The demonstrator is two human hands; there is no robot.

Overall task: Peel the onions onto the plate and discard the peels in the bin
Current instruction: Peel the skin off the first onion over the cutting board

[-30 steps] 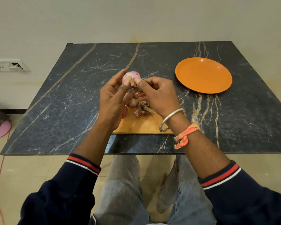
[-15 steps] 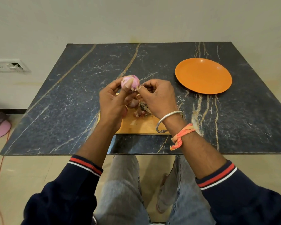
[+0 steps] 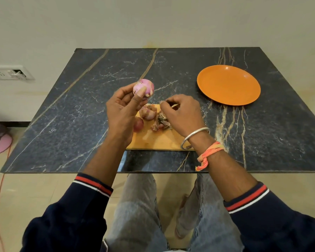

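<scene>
fingers (image 3: 139, 94) of the left hand (image 3: 123, 110) curl round a pinkish onion (image 3: 143, 89), thumb pressed on its front. it is held up in the air over the far edge of the cutting board (image 3: 158, 140). fingers (image 3: 166, 104) of the right hand (image 3: 182, 113) are curled in and pinch what looks like a small pale peel strip (image 3: 175, 106). that hand is just right of the onion, not touching it.

below the hands a peel pile (image 3: 161, 122) and two more onions (image 3: 148, 111) lie on the board. the orange plate (image 3: 228, 85) sits well apart to the right on the tabletop (image 3: 80, 106), nothing on it. bin not in view.

step in hand, as i read it: stripping the last dry skin.
- drop the strip on the pile, not on the tabletop, so the peels go to the bin in one scoop.
- roll the onion under the left thumb and check the root end, where a tan bit seems left.
- catch that edge with a nail and pull along the bulb.
- keep the grip light but full; peeled onion is likely slick.
- set it on the plate, don't toss it.
</scene>
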